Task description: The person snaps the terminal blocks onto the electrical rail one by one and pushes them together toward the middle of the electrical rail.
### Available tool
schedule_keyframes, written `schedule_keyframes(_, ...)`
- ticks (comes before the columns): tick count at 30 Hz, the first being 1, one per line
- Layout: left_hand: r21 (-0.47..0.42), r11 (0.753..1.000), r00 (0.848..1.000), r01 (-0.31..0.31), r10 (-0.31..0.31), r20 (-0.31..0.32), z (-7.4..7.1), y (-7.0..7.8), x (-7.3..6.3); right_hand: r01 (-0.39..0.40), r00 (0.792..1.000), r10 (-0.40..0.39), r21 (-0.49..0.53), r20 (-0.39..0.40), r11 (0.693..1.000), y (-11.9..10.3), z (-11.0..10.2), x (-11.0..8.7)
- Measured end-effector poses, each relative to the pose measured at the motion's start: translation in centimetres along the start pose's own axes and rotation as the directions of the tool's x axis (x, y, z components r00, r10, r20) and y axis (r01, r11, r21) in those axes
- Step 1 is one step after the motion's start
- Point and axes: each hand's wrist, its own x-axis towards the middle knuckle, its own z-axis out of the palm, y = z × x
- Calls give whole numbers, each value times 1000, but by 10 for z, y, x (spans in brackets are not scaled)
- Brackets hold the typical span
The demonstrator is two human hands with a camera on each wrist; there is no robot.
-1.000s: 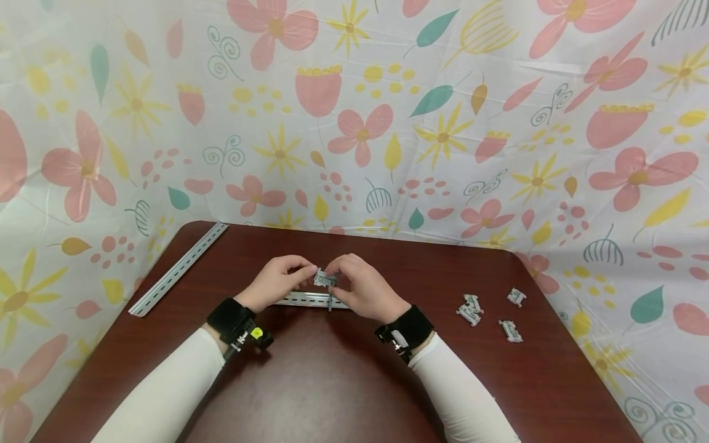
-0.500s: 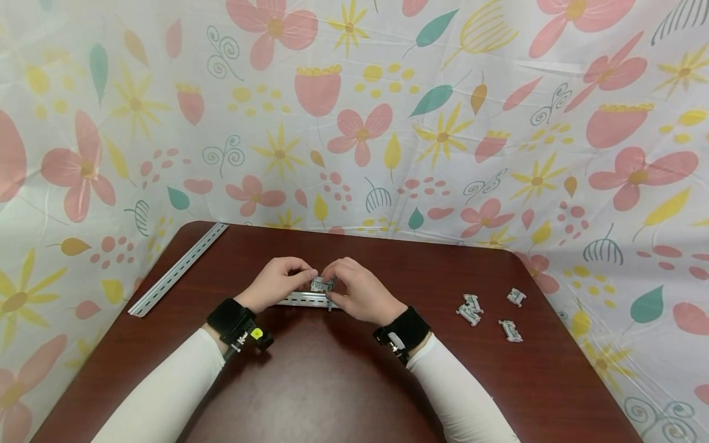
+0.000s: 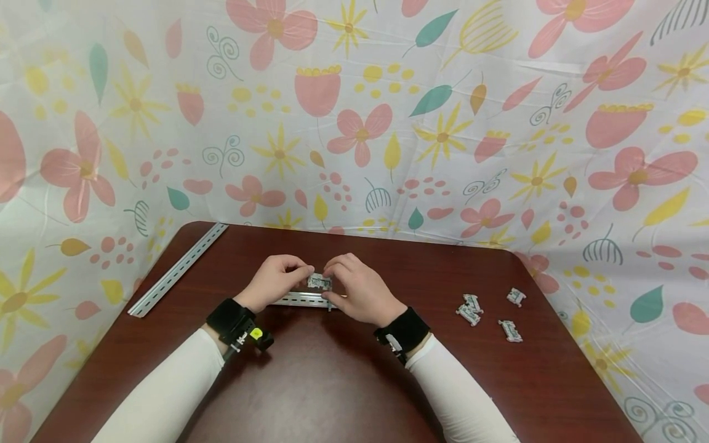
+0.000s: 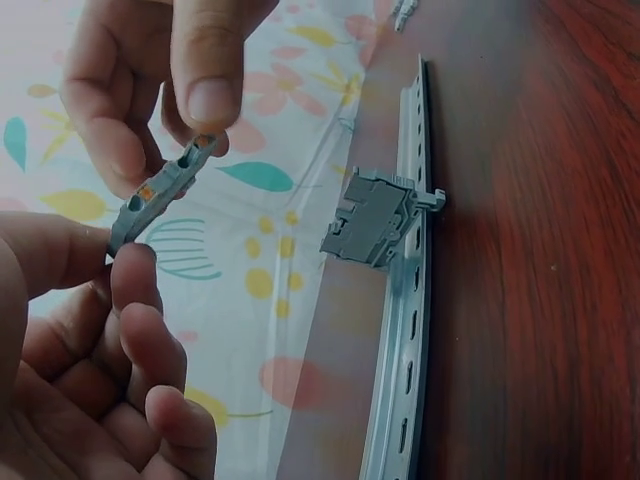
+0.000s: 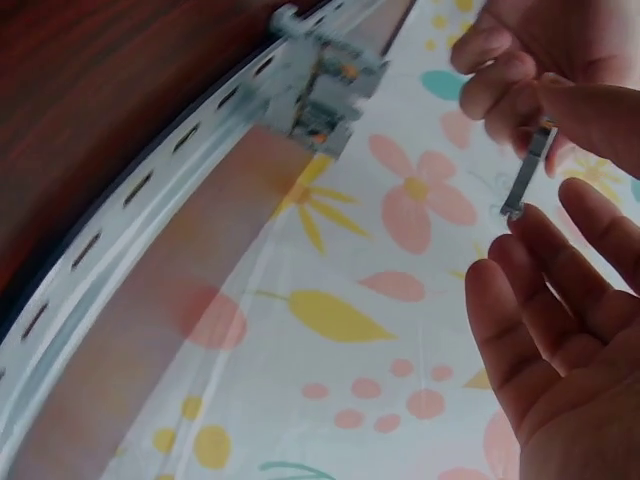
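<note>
A small grey DIN rail terminal block (image 3: 319, 281) is held up between both hands, just above and behind the metal DIN rail (image 3: 301, 299). My left hand (image 3: 279, 281) pinches one end of the block with thumb and fingertips; orange spots show along its edge in the left wrist view. At the other end, my right hand (image 3: 360, 288) holds it lightly between thumb and fingertip, the other fingers spread loosely in the right wrist view. Another grey terminal block piece (image 4: 372, 220) stands clipped on the slotted rail, below the hands. Part of the rail is hidden behind them.
A second slotted rail (image 3: 178, 269) lies slanted along the table's left side. Several loose terminal blocks lie at the right, among them one nearer the front (image 3: 510, 331) and one further back (image 3: 516, 297). A flowered curtain (image 3: 354, 154) hangs behind the dark table (image 3: 310, 381).
The held terminal block has shifted slightly left and lies more level in the head view. My right hand has moved a little left with it; both hands stay above the rail.
</note>
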Motion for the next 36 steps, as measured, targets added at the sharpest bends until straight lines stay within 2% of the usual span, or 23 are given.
schedule_keyframes(6, -35, 999, 999, 31, -32, -20, 0, 2, 0, 50, 997, -57, -150, -43, 987, 1, 3, 0)
schedule_keyframes(18, -60, 996, 998, 64, -65, -15, 1, 6, -2, 136, 979, -175, -309, -102, 941, 2, 7, 1)
schedule_keyframes(23, -62, 996, 998, 63, -64, -4, 1, 6, -2, 172, 970, -219, -332, -109, 928, 2, 8, 1)
schedule_keyframes(28, -65, 996, 998, 57, -57, 9, 1, 6, -2, 177, 968, -224, -329, -111, 928, 1, 9, 2)
schedule_keyframes(36, -66, 994, 996, 85, -84, 21, 4, 5, -2, 158, 972, -208, -348, -110, 924, 1, 9, 1)
